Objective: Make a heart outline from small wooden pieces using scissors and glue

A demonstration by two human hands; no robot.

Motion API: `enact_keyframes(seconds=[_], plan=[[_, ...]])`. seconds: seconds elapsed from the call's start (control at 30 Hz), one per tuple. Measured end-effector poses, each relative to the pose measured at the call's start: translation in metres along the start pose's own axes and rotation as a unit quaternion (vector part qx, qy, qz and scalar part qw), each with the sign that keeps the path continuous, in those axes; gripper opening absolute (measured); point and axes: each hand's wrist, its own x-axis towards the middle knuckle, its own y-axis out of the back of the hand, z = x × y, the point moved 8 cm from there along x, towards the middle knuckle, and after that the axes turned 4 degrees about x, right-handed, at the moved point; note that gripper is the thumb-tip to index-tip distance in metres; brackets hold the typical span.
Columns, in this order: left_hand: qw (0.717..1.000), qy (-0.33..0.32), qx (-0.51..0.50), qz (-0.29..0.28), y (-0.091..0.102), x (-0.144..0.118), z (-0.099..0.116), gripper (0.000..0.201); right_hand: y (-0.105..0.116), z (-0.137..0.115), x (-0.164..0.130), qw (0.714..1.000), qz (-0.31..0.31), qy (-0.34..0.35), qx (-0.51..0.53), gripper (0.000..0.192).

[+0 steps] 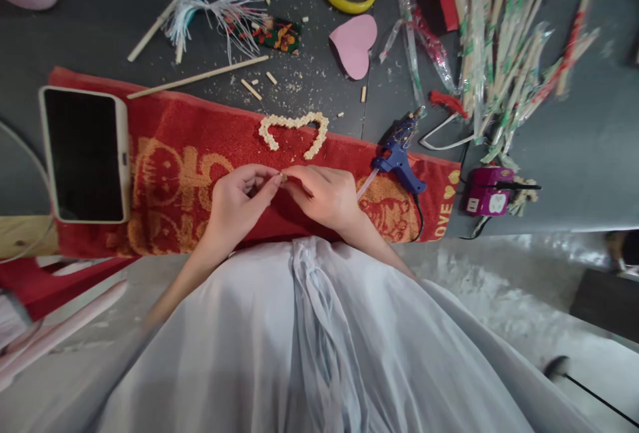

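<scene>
Beyond the hands, the pale curved outline (294, 122) on the red towel (234, 128) looks part-built, its near ends unjoined, while left grip (243, 199) and right grip (327, 195) together pinch a small piece (283, 177).

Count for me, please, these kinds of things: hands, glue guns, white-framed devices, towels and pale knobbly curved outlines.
Left hand and right hand: 2
Glue gun: 1
White-framed device: 1
Red towel: 1
Pale knobbly curved outline: 1
Total: 6
</scene>
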Motion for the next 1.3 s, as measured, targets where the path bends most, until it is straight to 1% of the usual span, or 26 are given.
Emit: enact_keyframes(seconds=[0.23, 0.4, 0.47, 0.53, 0.6, 0.67, 0.77, 0.93, 1.17, 1.23, 1.3], plan=[[1.0, -0.004, 0.022, -0.019, 0.0, 0.01, 0.003, 0.019, 0.001, 0.005, 0.01, 1.0, -0.024, 0.004, -0.004, 0.032], [0.996, 0.003, 0.089, -0.027, 0.002, 0.014, 0.005, 0.02, 0.002, 0.007, 0.012, 0.999, -0.03, 0.019, -0.019, 0.032], [0.992, -0.004, 0.121, -0.025, 0.004, 0.014, 0.005, 0.019, 0.006, 0.01, 0.011, 0.999, -0.026, 0.021, -0.031, 0.033], [0.989, -0.02, 0.147, -0.017, 0.006, 0.015, 0.006, 0.014, 0.014, 0.015, 0.008, 0.999, -0.018, 0.013, -0.045, 0.035], [0.985, -0.045, 0.167, -0.007, 0.008, 0.016, 0.008, 0.011, 0.023, 0.024, 0.004, 0.999, -0.015, -0.01, -0.05, 0.034], [0.981, -0.066, 0.184, 0.002, 0.009, 0.016, 0.01, 0.009, 0.031, 0.033, 0.0, 0.998, -0.027, -0.041, -0.051, 0.031], [0.973, -0.078, 0.219, 0.014, 0.009, 0.018, 0.013, 0.007, 0.038, 0.044, -0.003, 0.993, -0.053, -0.079, -0.066, 0.027], [0.957, -0.093, 0.272, 0.035, 0.006, 0.022, 0.014, 0.011, 0.044, 0.042, -0.001, 0.995, -0.028, -0.066, -0.064, 0.027], [0.945, -0.112, 0.296, 0.088, 0.008, 0.018, 0.003, 0.015, 0.043, 0.046, 0.001, 0.995, -0.032, -0.069, -0.061, 0.029], [0.94, -0.129, 0.302, 0.095, 0.008, 0.016, 0.003, 0.014, 0.045, 0.047, 0.001, 0.996, -0.027, -0.059, -0.064, 0.03], [0.932, -0.153, 0.316, 0.089, 0.007, 0.015, 0.004, 0.013, 0.047, 0.049, 0.003, 0.996, -0.027, -0.054, -0.065, 0.03]])
